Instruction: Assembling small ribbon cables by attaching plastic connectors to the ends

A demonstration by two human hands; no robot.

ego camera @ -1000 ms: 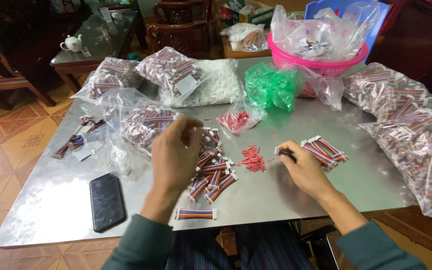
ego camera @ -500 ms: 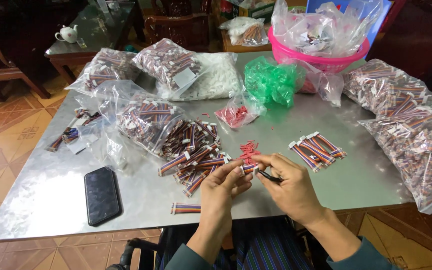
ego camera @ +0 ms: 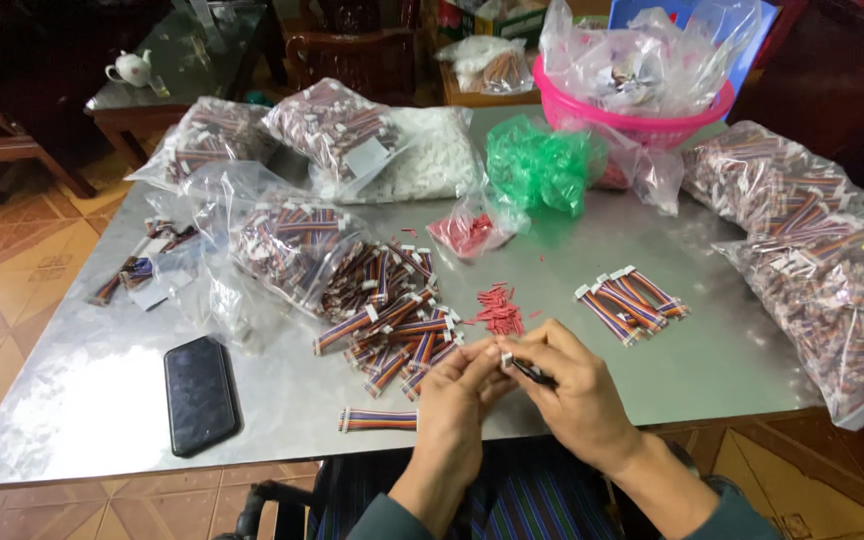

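My left hand [ego camera: 460,392] and my right hand [ego camera: 574,388] meet at the near edge of a metal table [ego camera: 82,400]. Together they pinch a small white connector [ego camera: 506,358], and a thin dark tool [ego camera: 532,374] lies in my right hand's fingers. Just beyond the hands sit a heap of multicoloured ribbon cables [ego camera: 392,320] and a small scatter of red pieces [ego camera: 498,306]. One ribbon cable [ego camera: 378,420] lies alone to the left of my left hand. A neat row of cables [ego camera: 632,298] rests to the right.
A black phone [ego camera: 199,394] lies at the near left. Clear bags of cables [ego camera: 822,270] crowd the right side and the far left. At the back stand a green bag [ego camera: 538,164], a bag of white parts [ego camera: 432,158] and a pink basin [ego camera: 632,118].
My left hand came back from the cable heap toward me and joined my right hand. Both hands now work close together at the table's near edge.
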